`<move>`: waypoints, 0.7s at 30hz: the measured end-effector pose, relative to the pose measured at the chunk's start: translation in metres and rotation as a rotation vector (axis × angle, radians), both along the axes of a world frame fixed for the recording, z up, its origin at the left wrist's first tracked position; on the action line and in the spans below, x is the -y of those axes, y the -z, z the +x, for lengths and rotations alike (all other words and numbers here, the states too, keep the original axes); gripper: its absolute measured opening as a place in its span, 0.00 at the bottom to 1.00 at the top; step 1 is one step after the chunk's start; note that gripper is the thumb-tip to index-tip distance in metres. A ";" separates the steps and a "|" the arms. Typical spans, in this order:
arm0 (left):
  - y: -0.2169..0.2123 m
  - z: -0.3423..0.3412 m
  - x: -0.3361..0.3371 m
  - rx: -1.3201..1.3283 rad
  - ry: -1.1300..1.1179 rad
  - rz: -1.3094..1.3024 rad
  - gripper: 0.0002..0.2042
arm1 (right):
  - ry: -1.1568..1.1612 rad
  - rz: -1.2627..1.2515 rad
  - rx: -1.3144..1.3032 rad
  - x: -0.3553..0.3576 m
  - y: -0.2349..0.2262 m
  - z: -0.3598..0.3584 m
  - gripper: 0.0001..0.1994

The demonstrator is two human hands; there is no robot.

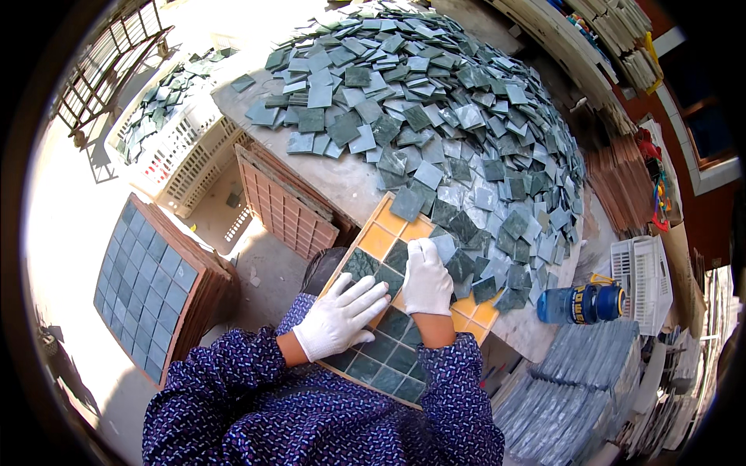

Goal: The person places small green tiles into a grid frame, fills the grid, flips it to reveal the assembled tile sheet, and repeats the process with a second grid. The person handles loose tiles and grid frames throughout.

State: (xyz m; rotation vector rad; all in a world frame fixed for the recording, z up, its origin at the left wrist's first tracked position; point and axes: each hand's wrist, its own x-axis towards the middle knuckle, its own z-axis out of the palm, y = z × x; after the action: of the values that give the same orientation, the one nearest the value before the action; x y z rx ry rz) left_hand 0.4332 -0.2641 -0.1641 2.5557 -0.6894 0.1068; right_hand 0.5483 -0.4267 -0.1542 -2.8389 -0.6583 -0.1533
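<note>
A shallow grid tray (pixel 376 241) with yellow-orange cells lies tilted in front of me, its far end against a heap of loose tiles. Square dark green stone tiles (pixel 381 347) fill its near and middle cells, while yellow cells show at the far end and right side. My left hand (pixel 342 318), in a white glove, rests over the tray's left side with fingers stretched out. Over the middle cells, my white-gloved right hand (pixel 427 279) has its fingers bent and pressed together; whatever they hold is hidden. One loose tile (pixel 406 205) overlaps the tray's far edge.
The big tile heap (pixel 318 95) covers the table beyond. At left stand a stack of trays with a tiled face (pixel 144 272), brown grid trays (pixel 284 202) and a white crate of tiles (pixel 194 167). A blue bottle (pixel 571 304) and wrapped grey stacks (pixel 559 388) are at right.
</note>
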 end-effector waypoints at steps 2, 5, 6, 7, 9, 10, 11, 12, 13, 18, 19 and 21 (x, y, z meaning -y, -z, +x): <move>0.004 0.000 0.014 0.003 0.022 0.030 0.38 | 0.055 0.155 -0.028 0.009 -0.011 0.008 0.12; 0.012 0.020 0.015 0.010 -0.071 0.045 0.38 | 0.061 0.346 0.129 0.038 -0.018 0.025 0.12; 0.012 0.025 0.017 0.027 -0.095 0.015 0.37 | 0.105 0.283 0.122 0.045 -0.020 0.024 0.16; 0.015 0.030 0.016 0.046 -0.089 0.012 0.35 | 0.129 0.207 0.094 0.045 -0.021 0.021 0.21; 0.013 0.040 0.013 0.089 -0.041 0.003 0.32 | 0.175 0.036 0.078 0.047 -0.023 0.016 0.30; 0.014 0.044 0.010 0.096 -0.010 -0.001 0.31 | 0.186 -0.063 0.080 0.046 -0.022 0.013 0.35; 0.015 0.045 0.006 0.107 0.005 -0.005 0.30 | 0.230 -0.070 0.031 0.040 -0.023 0.013 0.35; 0.015 0.047 0.003 0.118 0.020 -0.010 0.30 | 0.279 -0.036 0.001 0.039 -0.022 0.017 0.34; 0.013 0.048 0.000 0.085 -0.019 0.003 0.29 | 0.328 -0.002 -0.028 0.038 -0.020 0.022 0.33; 0.016 0.046 -0.031 0.116 -0.294 0.047 0.29 | 0.341 -0.034 -0.120 0.034 -0.033 0.031 0.25; 0.018 0.044 -0.036 0.091 -0.322 -0.021 0.29 | 0.285 0.013 0.015 0.036 -0.032 0.027 0.17; 0.022 0.035 -0.053 0.127 -0.392 -0.113 0.25 | 0.135 0.188 0.098 0.039 -0.034 0.019 0.13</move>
State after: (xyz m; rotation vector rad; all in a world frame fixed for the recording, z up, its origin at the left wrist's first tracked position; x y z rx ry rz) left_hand 0.4681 -0.2107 -0.1865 2.5562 -0.2102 0.4285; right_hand 0.5678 -0.4660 -0.1200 -2.7058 -0.4448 -0.3592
